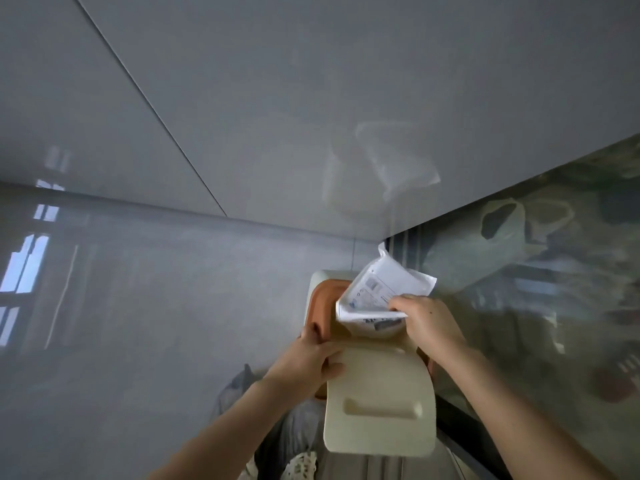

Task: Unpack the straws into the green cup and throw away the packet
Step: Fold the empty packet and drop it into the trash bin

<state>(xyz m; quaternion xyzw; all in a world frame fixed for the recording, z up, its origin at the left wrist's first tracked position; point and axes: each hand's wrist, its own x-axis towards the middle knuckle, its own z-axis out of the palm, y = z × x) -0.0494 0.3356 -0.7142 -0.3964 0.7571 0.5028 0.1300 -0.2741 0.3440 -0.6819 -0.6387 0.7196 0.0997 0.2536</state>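
A cream bin [317, 289] with an orange inner rim [320, 303] stands on the floor below me, its cream lid [381, 407] swung up toward me. My left hand [311, 355] grips the left edge of the lid and the rim. My right hand [426, 323] pinches the crumpled white printed packet [381, 289] right over the bin's opening. The green cup and the straws are out of sight.
Glossy grey cabinet panels [242, 116] fill the upper view, and grey floor tiles [156, 306] lie to the left. A dark glass surface [536, 271] with reflections rises close on the right of the bin. My clothing shows at the bottom.
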